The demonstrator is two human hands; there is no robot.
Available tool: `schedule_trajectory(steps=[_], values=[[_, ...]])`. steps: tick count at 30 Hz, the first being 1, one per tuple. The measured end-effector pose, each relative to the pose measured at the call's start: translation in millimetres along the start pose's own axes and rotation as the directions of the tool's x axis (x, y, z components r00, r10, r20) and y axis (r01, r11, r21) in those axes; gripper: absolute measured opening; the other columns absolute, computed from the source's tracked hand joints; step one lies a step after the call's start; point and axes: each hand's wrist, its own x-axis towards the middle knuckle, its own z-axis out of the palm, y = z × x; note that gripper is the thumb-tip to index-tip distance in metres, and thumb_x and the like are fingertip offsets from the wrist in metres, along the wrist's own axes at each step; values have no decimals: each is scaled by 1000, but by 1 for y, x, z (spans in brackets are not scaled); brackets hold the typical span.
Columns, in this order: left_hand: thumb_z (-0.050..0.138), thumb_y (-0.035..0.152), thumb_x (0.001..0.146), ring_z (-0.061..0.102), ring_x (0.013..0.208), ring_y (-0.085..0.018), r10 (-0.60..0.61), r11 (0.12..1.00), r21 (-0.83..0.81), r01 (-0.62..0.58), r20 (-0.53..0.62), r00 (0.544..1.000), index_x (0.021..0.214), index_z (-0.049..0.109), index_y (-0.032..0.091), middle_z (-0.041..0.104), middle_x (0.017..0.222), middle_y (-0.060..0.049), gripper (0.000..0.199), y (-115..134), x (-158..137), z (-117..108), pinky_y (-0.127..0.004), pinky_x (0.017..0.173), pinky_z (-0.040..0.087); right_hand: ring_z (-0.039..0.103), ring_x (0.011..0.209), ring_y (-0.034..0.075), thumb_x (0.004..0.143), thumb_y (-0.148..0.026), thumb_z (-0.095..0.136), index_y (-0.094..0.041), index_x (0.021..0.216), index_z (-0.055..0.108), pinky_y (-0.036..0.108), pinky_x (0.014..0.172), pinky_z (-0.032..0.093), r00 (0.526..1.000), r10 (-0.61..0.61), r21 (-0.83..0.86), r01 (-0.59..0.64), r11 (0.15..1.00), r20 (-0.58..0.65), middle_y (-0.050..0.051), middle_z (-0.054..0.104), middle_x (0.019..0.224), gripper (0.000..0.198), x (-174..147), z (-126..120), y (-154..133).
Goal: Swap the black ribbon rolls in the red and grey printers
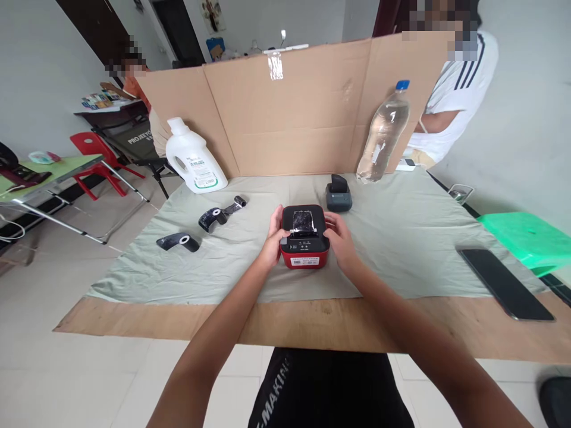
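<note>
A small red printer with a black top [307, 261] sits on the cloth in front of me, a piece of shiny black film lying over its lid. My left hand [272, 241] grips its left side, thumb on the top edge. On the opposite side, my right hand [339, 241] holds it with bent fingers. Behind it to the right stands a smaller dark grey printer [339, 201] with a black strip sticking up. To the left lie two partly unrolled black rolls, a nearer roll [190, 243] and a farther roll [218, 216].
A cardboard screen [289, 119] closes off the back of the table. Before it stand a white jug [196, 157] and a tilted water bottle [383, 139]. A phone [504, 282] lies at the right front. People sit beyond the screen; a green stool [526, 238] stands at right.
</note>
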Motion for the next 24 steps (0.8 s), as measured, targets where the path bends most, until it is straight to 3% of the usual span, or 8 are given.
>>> schedule_trajectory(steps=[2, 5, 7, 11, 14, 16, 20, 24], values=[[71, 29, 81, 40, 154, -25, -54, 997, -66, 50, -65, 996, 155, 43, 39, 42, 166, 6, 80, -4, -15, 3, -38, 128, 34, 53, 140, 28, 90, -31, 57, -25, 144, 49, 52, 117, 46, 993, -74, -82, 82, 993, 95, 11, 55, 151, 55, -19, -4, 5], [66, 46, 90, 46, 150, -28, -173, 979, -124, 161, -93, 980, 146, 56, 30, 58, 154, -1, 59, -13, -31, 3, -42, 126, 37, 36, 153, 38, 82, -43, 77, -24, 165, 23, 60, 123, 37, 934, -230, -315, 312, 896, 272, 16, 35, 167, 101, -41, -12, 16], [62, 49, 92, 56, 141, -30, -213, 967, -161, 198, -80, 974, 135, 66, 23, 70, 138, -6, 51, -14, -28, 5, -44, 123, 41, 37, 152, 39, 83, -44, 78, -25, 166, 20, 63, 124, 35, 913, -295, -438, 395, 807, 281, 17, 37, 165, 103, -36, -14, 18], [56, 42, 93, 71, 118, -28, -199, 960, -227, 164, -139, 970, 117, 72, 15, 79, 114, -8, 39, 4, 26, 9, -43, 114, 49, 47, 145, 38, 84, -41, 75, -24, 165, 29, 59, 119, 43, 903, -330, -482, 427, 766, 275, 17, 49, 156, 95, 29, -7, 12], [53, 39, 95, 74, 106, -25, -98, 983, -164, 78, -118, 988, 111, 71, 15, 80, 103, -6, 34, 19, 89, 7, -39, 109, 52, 51, 141, 36, 82, -39, 75, -23, 164, 30, 53, 112, 51, 913, -310, -388, 395, 832, 265, 16, 49, 157, 95, 92, 8, 17], [50, 39, 96, 76, 95, -24, -129, 989, -95, 117, -131, 983, 106, 70, 15, 80, 92, -5, 33, 24, 124, 4, -37, 104, 54, 53, 140, 35, 80, -42, 76, -25, 165, 28, 52, 108, 55, 941, -256, -348, 322, 881, 221, 15, 50, 157, 99, 123, 18, 28], [49, 40, 96, 74, 76, -21, -194, 981, -57, 187, -171, 966, 105, 70, 15, 78, 82, -4, 33, 17, 160, -3, -36, 92, 58, 50, 143, 35, 78, -44, 77, -22, 164, 31, 57, 118, 44, 959, -218, -342, 269, 900, 182, 16, 50, 158, 100, 151, 30, 55], [48, 43, 97, 76, 84, -23, -215, 976, -84, 203, -185, 959, 107, 70, 15, 79, 89, -6, 36, -1, 167, -7, -37, 94, 59, 47, 146, 33, 79, -41, 75, -21, 163, 32, 54, 122, 40, 955, -216, -351, 277, 894, 205, 14, 49, 159, 96, 154, 28, 70]])
